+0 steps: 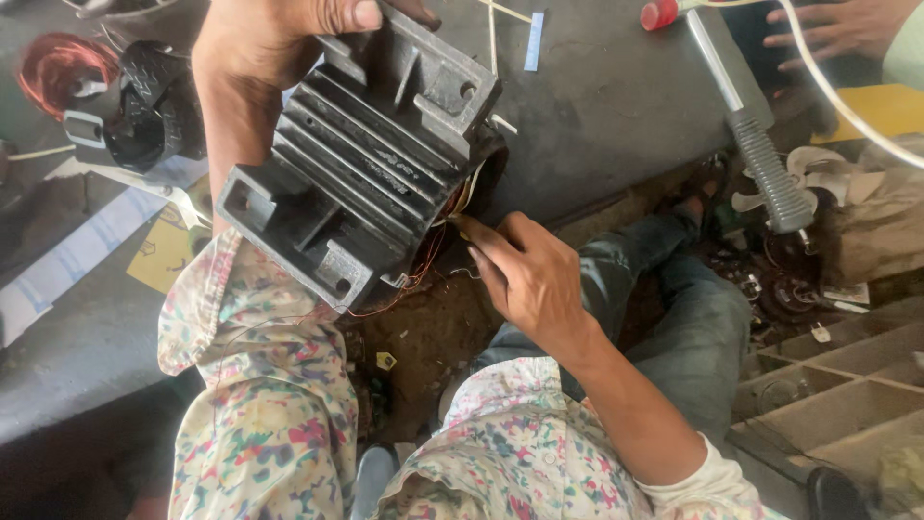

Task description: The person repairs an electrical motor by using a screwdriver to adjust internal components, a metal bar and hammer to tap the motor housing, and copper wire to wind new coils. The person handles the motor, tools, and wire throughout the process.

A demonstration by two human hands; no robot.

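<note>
My left hand grips the top of a grey finned metal motor housing and holds it tilted above my lap. Thin copper wires hang from its open lower side. My right hand reaches in at that open side, its fingertips pinched on the wire at the housing's edge. Both arms wear floral patterned sleeves.
A hammer with a ribbed grey grip lies at the right, and another person's hand rests at the top right. A coil of red copper wire and black straps lie at the left. A compartmented wooden tray stands at the lower right.
</note>
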